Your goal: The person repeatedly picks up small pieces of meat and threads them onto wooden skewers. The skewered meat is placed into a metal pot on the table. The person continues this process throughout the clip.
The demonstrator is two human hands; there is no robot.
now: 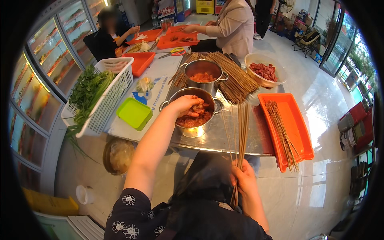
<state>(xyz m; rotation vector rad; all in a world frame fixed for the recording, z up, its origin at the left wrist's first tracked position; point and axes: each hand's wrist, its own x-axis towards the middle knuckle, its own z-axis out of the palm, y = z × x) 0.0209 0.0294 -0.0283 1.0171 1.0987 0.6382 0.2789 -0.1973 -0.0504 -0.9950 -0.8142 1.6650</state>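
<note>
My left hand [189, 105] reaches into the nearer stainless steel pot [192, 132], its fingers pinched around some sauce-coated meat. More red marinated meat [192, 120] lies below it in the pot. In front of my body, my right hand [245, 176] grips a bundle of thin wooden skewers [242, 132], with their upper ends fanning slightly over the metal tabletop [223, 143]. To the right, an orange plastic tray [295, 129] holds several skewers loaded with meat [274, 112] at their far ends. Behind the nearer pot stands a second steel pot [204, 64] with orange-red pieces inside.
Loose skewers [234, 75] lie in a large pile beside a bowl of raw meat [264, 72]. Leftward are a green plastic container [134, 113] and a white basket of greens [103, 102]. Scissors [177, 52] rest farther back, near two people at orange trays.
</note>
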